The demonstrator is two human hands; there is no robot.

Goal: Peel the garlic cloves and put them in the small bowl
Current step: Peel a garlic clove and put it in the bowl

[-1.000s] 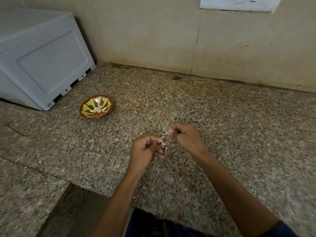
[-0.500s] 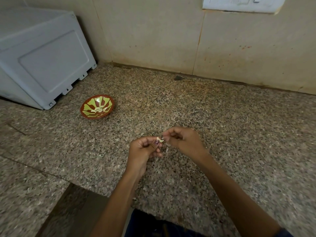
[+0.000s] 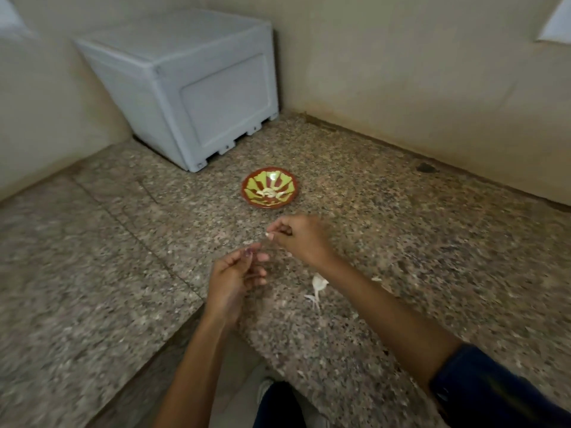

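Grey box (image 3: 197,88) on speckled desk (image 3: 92,273), far left. Left hand (image 3: 236,278), motion-blurred, fingers loosely curled; whether it holds anything cannot be told. Small bowl (image 3: 269,192), red and green, contains pale peeled cloves. Right hand (image 3: 301,239) pinches a small pale garlic clove (image 3: 268,234). Papery peel (image 3: 318,287) lies beside the right forearm.

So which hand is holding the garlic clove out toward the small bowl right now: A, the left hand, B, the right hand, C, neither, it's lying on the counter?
B: the right hand pinches the pale garlic clove at its fingertips, nearer the small bowl, while the left hand sits lower with fingers loosely curled; whether it holds anything is too blurred to tell.
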